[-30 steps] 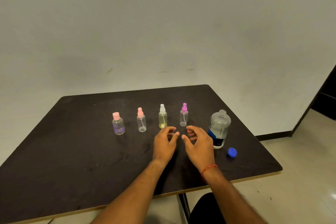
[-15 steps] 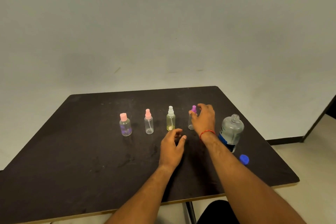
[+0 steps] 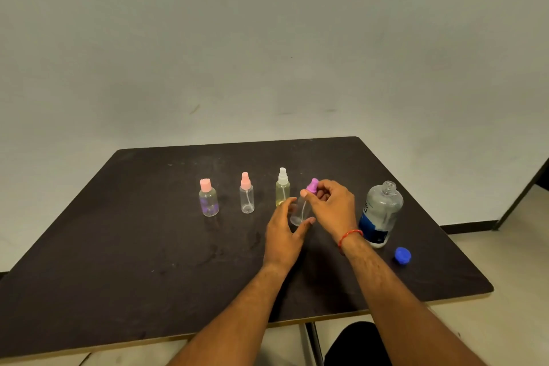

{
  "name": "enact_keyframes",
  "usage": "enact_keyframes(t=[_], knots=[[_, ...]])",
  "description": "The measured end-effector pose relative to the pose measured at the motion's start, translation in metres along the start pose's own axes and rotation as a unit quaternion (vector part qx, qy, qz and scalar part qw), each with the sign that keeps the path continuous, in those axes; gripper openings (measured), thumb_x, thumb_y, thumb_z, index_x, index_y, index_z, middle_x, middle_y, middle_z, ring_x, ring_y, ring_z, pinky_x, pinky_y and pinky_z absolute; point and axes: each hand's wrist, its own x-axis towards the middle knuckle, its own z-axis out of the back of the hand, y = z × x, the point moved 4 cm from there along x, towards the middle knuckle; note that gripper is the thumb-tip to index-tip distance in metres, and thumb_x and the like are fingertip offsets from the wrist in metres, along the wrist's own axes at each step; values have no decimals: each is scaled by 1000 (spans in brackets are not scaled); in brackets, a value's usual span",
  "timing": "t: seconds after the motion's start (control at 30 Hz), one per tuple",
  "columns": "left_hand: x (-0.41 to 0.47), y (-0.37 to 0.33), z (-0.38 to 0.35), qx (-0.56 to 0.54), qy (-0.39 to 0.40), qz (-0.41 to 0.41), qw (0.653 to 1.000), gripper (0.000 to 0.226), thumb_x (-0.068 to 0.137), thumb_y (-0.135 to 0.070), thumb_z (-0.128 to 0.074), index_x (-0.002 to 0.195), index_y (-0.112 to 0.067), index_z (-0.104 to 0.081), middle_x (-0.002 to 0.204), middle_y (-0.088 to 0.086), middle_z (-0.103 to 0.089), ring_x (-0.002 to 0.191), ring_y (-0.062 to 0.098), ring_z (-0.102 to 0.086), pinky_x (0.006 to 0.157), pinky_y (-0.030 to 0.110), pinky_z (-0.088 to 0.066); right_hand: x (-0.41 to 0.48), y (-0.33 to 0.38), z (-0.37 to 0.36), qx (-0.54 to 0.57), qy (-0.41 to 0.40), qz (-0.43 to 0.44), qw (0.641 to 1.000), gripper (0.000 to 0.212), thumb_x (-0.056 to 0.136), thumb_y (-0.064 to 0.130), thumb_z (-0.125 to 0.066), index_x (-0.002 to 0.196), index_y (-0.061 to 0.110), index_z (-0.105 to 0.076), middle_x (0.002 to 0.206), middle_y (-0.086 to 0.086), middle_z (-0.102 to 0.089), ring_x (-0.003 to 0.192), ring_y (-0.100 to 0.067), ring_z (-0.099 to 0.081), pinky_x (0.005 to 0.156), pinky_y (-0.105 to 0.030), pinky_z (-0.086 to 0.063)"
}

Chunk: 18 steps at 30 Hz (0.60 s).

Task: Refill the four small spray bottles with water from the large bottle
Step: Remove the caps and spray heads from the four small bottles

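Three small spray bottles stand in a row on the dark table: a squat pink-capped bottle, a slim pink-topped bottle and a white-topped yellowish bottle. The purple-topped spray bottle is tilted, just above the table. My right hand pinches its purple top. My left hand curls around its clear body, fingers spread. The large bottle, uncapped with a blue label, stands to the right.
A blue cap lies on the table in front of the large bottle, near the right edge. A plain wall rises behind the table. A dark doorway edge shows at far right.
My right hand reached to the purple-topped bottle, gripped its top and drew it nearer, tilted. My left hand moved up to its body. The camera shifted slightly.
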Motion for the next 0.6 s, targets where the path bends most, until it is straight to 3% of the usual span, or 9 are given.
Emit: enact_keyframes(t=[0.13,0.3,0.4,0.6], knots=[[-2,-3,1,20,-3,-26,999,33,88,-30,-76,119,-22,-65,107,-11,-69,100,5,-65,88,25,-56,-3,5,3,12,8,5,1000,17,79,33,-78,82,21,-66,75,4,-61,67,-7,-54,60,-15,-44],[-3,-2,1,28,6,-22,999,30,92,-24,-72,122,-21,-66,110,-10,-70,102,2,-65,89,21,-54,-1,8,1,-5,31,29,999,14,80,26,-78,85,19,-67,80,2,-61,71,-9,-55,64,-18,-46],[-4,-2,2,17,14,-10,1000,31,93,-21,-71,124,-20,-65,110,-8,-71,104,3,-65,89,16,-52,0,11,0,-1,57,47,997,12,81,15,-76,89,19,-68,88,4,-63,80,-10,-58,65,-13,-44],[-4,-4,2,7,15,-8,1000,27,94,-25,-70,120,-22,-66,104,-13,-70,99,-1,-65,83,12,-50,-1,19,3,32,95,41,994,41,82,14,-75,119,24,-59,105,10,-59,93,-4,-59,75,-10,-48]])
